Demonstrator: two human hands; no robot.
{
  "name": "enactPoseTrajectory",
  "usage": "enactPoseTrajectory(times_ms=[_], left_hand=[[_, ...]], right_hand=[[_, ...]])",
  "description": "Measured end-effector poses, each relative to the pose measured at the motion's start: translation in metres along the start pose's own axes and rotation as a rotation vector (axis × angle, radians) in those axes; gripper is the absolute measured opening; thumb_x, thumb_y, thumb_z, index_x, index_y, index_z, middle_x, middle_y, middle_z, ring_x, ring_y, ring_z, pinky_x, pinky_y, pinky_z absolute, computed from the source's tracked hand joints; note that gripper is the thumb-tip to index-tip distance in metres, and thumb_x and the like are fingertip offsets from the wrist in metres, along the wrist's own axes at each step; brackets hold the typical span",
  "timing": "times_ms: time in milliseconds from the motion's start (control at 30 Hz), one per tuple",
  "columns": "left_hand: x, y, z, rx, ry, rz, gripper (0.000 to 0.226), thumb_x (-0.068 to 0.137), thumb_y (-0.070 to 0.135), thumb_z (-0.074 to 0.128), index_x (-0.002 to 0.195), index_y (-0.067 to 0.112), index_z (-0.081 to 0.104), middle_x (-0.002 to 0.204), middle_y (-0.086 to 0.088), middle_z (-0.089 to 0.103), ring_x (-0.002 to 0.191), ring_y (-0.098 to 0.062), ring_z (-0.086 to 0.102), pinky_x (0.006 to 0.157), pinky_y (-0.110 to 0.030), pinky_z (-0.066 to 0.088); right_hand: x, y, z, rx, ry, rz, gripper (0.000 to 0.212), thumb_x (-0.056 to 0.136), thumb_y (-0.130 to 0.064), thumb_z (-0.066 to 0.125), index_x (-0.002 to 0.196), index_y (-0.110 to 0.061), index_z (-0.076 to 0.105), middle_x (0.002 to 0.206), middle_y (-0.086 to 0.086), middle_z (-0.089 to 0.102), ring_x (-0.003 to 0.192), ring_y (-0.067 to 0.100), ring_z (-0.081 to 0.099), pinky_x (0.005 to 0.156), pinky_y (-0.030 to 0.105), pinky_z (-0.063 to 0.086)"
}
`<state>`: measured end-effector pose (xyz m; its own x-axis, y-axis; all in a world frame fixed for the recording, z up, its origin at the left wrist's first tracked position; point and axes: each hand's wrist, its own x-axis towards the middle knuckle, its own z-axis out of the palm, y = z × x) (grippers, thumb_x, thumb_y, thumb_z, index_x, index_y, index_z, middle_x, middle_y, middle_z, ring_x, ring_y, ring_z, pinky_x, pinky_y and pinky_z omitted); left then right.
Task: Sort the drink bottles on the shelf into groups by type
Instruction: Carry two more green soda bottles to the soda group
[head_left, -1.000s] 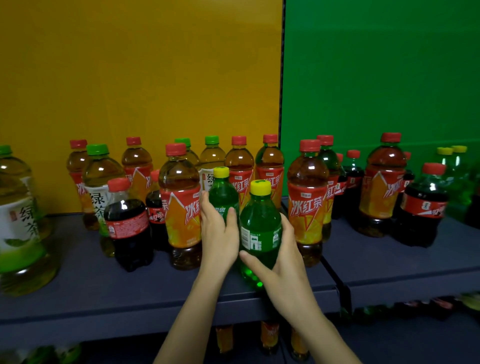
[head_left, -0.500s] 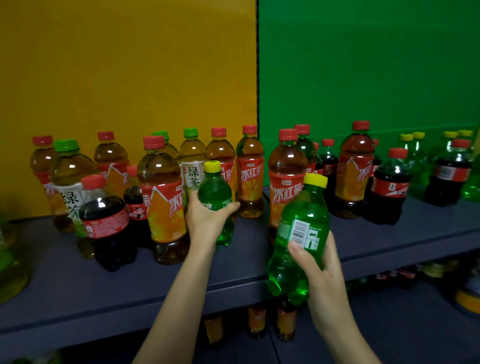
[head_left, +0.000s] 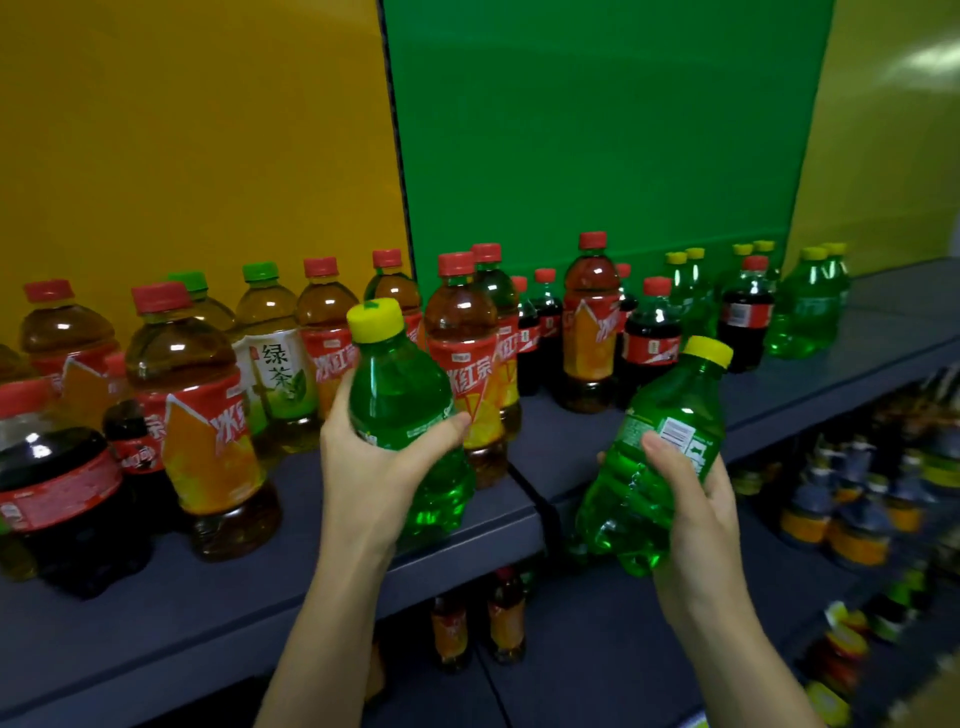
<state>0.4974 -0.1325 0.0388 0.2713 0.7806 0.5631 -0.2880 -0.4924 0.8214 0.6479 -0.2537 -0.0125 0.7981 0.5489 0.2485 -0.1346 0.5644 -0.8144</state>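
The left hand (head_left: 371, 470) grips one green soda bottle (head_left: 397, 395) round its middle, thumb curled across the front and fingers behind. This yellow-capped bottle is upright in the air above the front edge of the shelf (head_left: 156, 613), just in front of a red-capped iced tea bottle (head_left: 462, 353). The right hand (head_left: 701, 522) holds a second green soda bottle (head_left: 670, 415), thumb pressed over the label beside the barcode and fingers wrapped behind. That bottle tilts with its yellow cap toward the upper right. It hangs out past the shelf's front edge, near the seam where two shelf sections meet.

On the left section, a cola bottle (head_left: 52, 483) stands at the front left with a large iced tea bottle (head_left: 202, 415) just beside it. Behind them, more iced tea and green-capped green tea bottles (head_left: 275, 364) line the back edge. On the right section, a tall iced tea bottle (head_left: 592, 312) and several small cola bottles (head_left: 652, 332) stand toward the back. A group of green soda bottles (head_left: 802, 312) with yellow caps gathers at the right end.

An orange panel (head_left: 182, 130), a green panel (head_left: 597, 130) and a yellow panel (head_left: 893, 130) back the shelf. A lower shelf (head_left: 597, 649) carries more bottles, too blurred to name.
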Motion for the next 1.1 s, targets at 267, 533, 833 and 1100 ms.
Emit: enactPoseTrajectory(times_ms=[267,533,833,1100], left_hand=[[-0.008,0.002,0.108,-0.116,-0.1,0.002,0.048,0.042,0.032,0.081,0.087,0.03,0.064,0.083,0.003,0.072,0.079,-0.017,0.07,0.068,-0.033,0.057],[-0.034,-0.013,0.261,-0.196,-0.134,-0.073,0.045,0.048,0.018,0.082,0.087,0.027,0.062,0.074,0.01,0.069,0.073,-0.012,0.067,0.07,-0.037,0.056],[-0.034,-0.04,0.389,-0.214,-0.113,-0.124,0.044,0.058,0.012,0.085,0.093,0.021,0.06,0.082,0.004,0.069,0.075,-0.011,0.067,0.071,-0.031,0.055],[0.003,-0.092,0.489,-0.19,-0.074,-0.129,0.063,0.06,0.019,0.087,0.114,0.018,0.056,0.104,0.001,0.069,0.095,-0.013,0.067,0.084,-0.027,0.052]], right_hand=[[0.039,-0.059,-0.084,-0.062,0.055,-0.137,0.043,0.063,-0.034,0.065,0.105,-0.03,0.057,0.088,-0.006,0.066,0.086,0.02,0.065,0.071,0.041,0.052],[0.09,-0.114,-0.195,-0.226,0.074,-0.21,0.052,0.066,-0.034,0.072,0.116,-0.036,0.053,0.101,-0.014,0.068,0.092,0.009,0.067,0.069,0.031,0.056],[0.155,-0.152,-0.272,-0.327,0.022,-0.3,0.043,0.071,-0.036,0.075,0.109,-0.036,0.053,0.099,-0.014,0.067,0.095,0.007,0.065,0.072,0.023,0.055],[0.243,-0.154,-0.314,-0.471,0.01,-0.378,0.063,0.069,-0.054,0.069,0.121,-0.029,0.045,0.115,-0.008,0.061,0.109,0.008,0.059,0.096,0.044,0.048]])
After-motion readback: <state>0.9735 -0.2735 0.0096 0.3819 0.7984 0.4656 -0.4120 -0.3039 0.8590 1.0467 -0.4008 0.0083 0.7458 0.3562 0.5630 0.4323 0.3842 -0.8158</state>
